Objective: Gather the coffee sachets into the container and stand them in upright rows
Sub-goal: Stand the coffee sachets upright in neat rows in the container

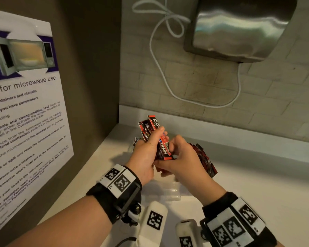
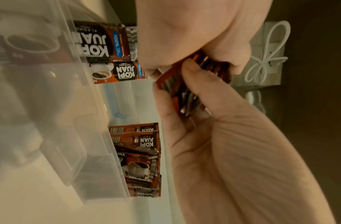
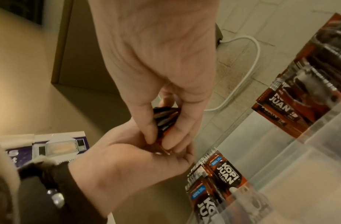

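Wrists nearest, both strapped with marker bands. My left hand (image 1: 146, 154) grips a fanned bundle of coffee sachets (image 1: 152, 129), fingers curled round it, above the clear container (image 2: 56, 106). My right hand (image 1: 184, 157) pinches the bundle's lower end, thumb and fingers closed on it. More sachets stand in rows inside the container (image 2: 138, 159), some against its far wall (image 2: 106, 44). Beyond: white counter (image 1: 257, 175), tiled wall, looped cable (image 1: 155, 56), steel dispenser (image 1: 239, 27). Microwave poster (image 1: 25, 104) at left.
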Demonstrator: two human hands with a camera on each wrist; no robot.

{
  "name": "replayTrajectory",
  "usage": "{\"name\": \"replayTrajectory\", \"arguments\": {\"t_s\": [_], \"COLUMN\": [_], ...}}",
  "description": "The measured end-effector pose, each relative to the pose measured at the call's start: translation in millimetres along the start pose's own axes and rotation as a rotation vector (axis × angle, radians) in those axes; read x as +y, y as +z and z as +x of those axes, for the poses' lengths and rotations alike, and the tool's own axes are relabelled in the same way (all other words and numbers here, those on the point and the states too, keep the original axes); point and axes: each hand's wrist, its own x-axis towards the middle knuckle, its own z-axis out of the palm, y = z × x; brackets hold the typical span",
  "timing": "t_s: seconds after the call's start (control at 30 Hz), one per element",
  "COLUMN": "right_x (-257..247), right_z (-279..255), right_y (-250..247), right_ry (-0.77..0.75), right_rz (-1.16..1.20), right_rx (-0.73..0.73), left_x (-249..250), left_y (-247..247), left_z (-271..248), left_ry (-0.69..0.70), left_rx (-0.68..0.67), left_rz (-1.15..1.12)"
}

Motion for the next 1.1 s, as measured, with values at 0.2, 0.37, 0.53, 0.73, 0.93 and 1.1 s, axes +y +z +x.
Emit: {"name": "replayTrajectory", "arguments": {"t_s": [0.2,0.37,0.53,0.73,0.93,1.1], "right_x": [-1,-4,-7,-10,-10,-4], "right_z": [-1,-4,-6,-5,-1,6], "right_y": [1,-4,-6,0,2,3], "right_ry": [-0.009,0.018,0.016,0.013,0.032,0.044], "right_rz": [0.089,0.115,0.221,0.187,0.138,0.197], "right_rx": [-0.005,-0.082,-0.109,-0.120,-0.105,0.064], "left_x": [-8,-5,10,17,13,1], "left_y": [-6,-8,-6,-2,-1,0], "left_z": [-1,-11,-9,-4,0,-12], "left_ry": [0.038,0.007,0.144,0.249,0.270,0.088], "left_rx": [-0.015,-0.127,-0.130,-0.079,-0.001,-0.128], "left_rz": [0.088,0.139,-0.046,-0.109,-0.121,0.059]}}
